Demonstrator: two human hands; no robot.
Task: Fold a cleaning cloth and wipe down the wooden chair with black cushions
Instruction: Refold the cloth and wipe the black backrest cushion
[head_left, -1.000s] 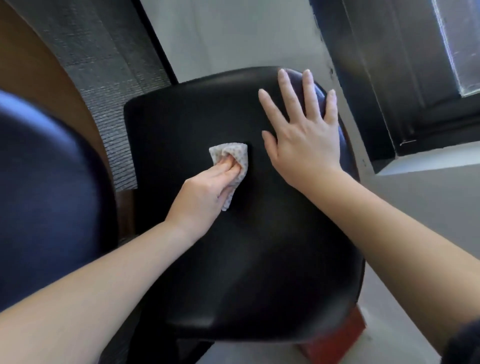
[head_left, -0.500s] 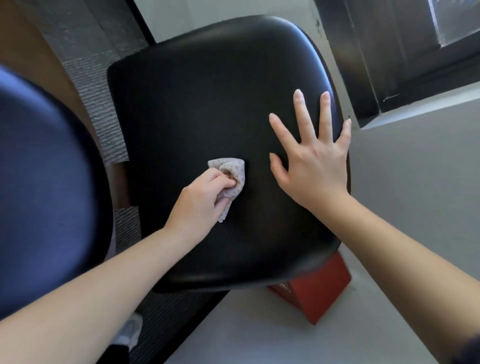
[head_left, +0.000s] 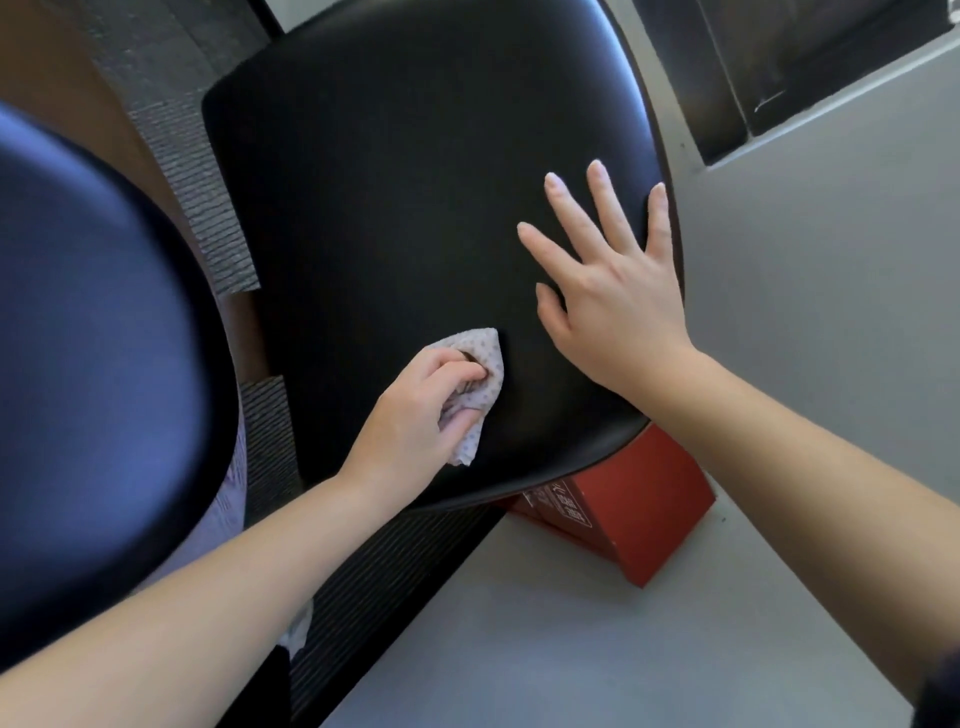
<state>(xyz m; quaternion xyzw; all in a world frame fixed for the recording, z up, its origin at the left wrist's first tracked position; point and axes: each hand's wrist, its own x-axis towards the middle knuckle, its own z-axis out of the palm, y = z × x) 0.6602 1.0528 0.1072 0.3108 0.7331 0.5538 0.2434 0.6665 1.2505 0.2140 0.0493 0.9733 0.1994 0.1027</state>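
— Cloth (head_left: 483, 358): where do you see it from your side?
— Bunched in the left hand (head_left: 415, 415), low on the black cushion (head_left: 415, 182), towards its near edge. It's pale with small dots, and it's pressed against the cushion's surface.
— How is the hand holding it?
— Fingers curled over the top, thumb at the lower side, the cloth pinched between them. One corner sticks out past the fingertips and another end hangs below the thumb.
— And the other hand?
— The right hand (head_left: 613, 306) lies flat on the same cushion, just beside the cloth, on its right. The fingers are straight and spread and hold nothing. The little finger reaches the cushion's right edge.
— Do the two hands touch?
— No, a strip of black cushion shows between them.
— What else is around?
— A red box (head_left: 639, 509) on the grey floor (head_left: 571, 649), partly under the cushion's near right corner. It has print on one face, too small for me to read. Dark ribbed carpet (head_left: 208, 171) runs along the cushion's left side. Further left, close up, is a big dark rounded shape (head_left: 93, 364), so blurred that I can't tell what it is.
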